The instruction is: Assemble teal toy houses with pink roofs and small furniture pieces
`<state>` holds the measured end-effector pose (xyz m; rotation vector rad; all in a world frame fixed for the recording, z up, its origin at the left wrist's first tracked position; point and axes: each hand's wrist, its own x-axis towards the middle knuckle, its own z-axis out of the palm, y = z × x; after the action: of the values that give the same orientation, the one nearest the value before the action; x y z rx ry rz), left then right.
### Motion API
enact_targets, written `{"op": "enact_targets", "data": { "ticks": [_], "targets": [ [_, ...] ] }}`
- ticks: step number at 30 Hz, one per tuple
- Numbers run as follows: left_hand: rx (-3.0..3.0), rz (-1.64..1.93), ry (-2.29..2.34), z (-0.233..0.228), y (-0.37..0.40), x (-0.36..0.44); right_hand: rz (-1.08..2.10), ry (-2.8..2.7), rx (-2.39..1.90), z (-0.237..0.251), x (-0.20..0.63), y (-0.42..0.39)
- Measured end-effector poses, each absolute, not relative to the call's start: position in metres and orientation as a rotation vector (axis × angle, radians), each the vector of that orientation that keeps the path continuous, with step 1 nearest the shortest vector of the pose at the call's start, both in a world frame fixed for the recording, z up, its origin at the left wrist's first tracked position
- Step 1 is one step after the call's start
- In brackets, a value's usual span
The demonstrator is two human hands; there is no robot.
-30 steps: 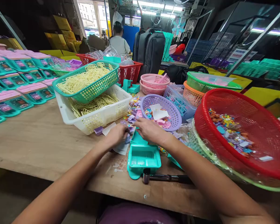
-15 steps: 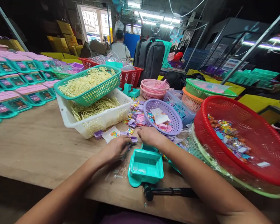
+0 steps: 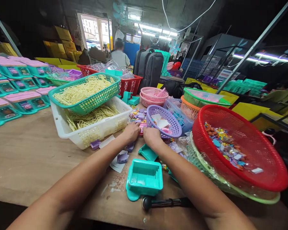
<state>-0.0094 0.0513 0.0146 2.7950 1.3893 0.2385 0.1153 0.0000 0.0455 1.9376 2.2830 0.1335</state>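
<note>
My left hand [image 3: 132,132] is at the left edge of a small pink plastic tray [image 3: 142,126], its fingers curled and closed. My right hand [image 3: 152,135] is at the tray's right side, in front of the purple basket [image 3: 176,127], with its fingers bent inward. What the fingertips hold is hidden. Small purple plastic pieces [image 3: 141,114] lie just behind the hands. Closer to me, a purple piece [image 3: 122,157] rests on white paper [image 3: 117,166]. Below the hands are an open teal plastic box [image 3: 144,174] and another teal piece [image 3: 148,152].
A white crate [image 3: 86,140] and green basket [image 3: 93,101] of pale yellow strands stand left. The tilted red basket [image 3: 232,134] holds mixed small parts. A black-handled tool [image 3: 168,203] lies near the front edge. Pink-lidded teal boxes [image 3: 24,99] are stacked far left.
Both hands have moved forward and closer together at the pink tray. My left hand has left a purple piece, which now lies on paper nearer me. The view has shifted slightly.
</note>
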Motion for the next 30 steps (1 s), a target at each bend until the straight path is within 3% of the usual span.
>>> {"op": "enact_targets", "data": {
  "ticks": [6,15,20,24,26,30],
  "targets": [
    [2.816,0.211,1.366,0.013,0.061,-0.015,0.118,2.438,1.949,0.045,0.12,-0.005],
    [2.748,0.755,1.222,0.022,0.043,-0.026,-0.055,2.665,2.026,0.053,0.122,-0.002],
    [2.308,1.014,1.088,0.036,0.0,-0.052,-0.152,2.911,1.889,0.073,0.132,-0.03],
    [2.585,0.981,0.709,0.031,-0.056,-0.072,-0.266,3.182,1.97,0.083,0.155,-0.074],
    [2.859,0.855,0.471,0.023,-0.078,-0.077,-0.481,3.255,2.152,0.084,0.172,-0.095],
    [3.157,0.772,0.354,0.01,-0.097,-0.073,-1.337,3.206,2.319,0.078,0.197,-0.126]
  ]
}}
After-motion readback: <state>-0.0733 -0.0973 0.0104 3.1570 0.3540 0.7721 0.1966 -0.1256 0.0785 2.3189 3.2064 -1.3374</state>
